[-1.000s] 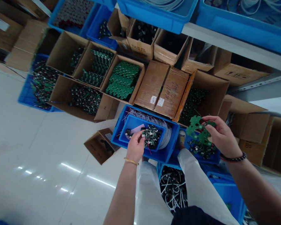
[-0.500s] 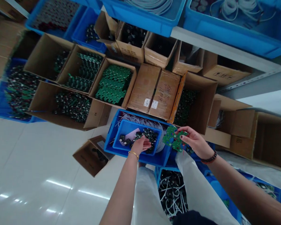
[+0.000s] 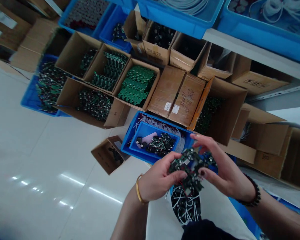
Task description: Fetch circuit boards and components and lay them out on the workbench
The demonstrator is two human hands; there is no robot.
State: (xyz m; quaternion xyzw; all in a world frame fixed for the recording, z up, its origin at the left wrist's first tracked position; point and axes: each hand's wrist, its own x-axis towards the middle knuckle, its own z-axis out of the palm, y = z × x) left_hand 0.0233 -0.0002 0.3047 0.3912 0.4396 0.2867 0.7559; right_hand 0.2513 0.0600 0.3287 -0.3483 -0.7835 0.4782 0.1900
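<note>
In front of my lap, a panel of circuit boards [image 3: 187,166] is tilted, its dark component side with thin red wires facing up. My left hand [image 3: 161,178] grips the panel's left edge between thumb and fingers. Beside the right edge, my right hand [image 3: 222,170] has its thumb and fingers spread apart. Its thumb tip is near the panel; whether it touches I cannot tell. Just beyond, a small blue tray [image 3: 133,146] holds several little circuit boards, black parts and a pink slip. It rests in a larger blue bin [image 3: 126,143] with white wires.
Cardboard boxes with green circuit boards [image 3: 137,85] stand in rows beyond. Two closed cartons [image 3: 168,88] sit among them. An open carton [image 3: 230,106] stands at the right. A small box [image 3: 102,156] lies on the floor [image 3: 52,146]. Below my hands are black parts with white cables [image 3: 186,206].
My left hand has left the small tray and taken hold of the panel. The panel has turned from its green side and come closer. My right hand's fingers have spread. The view has shifted.
</note>
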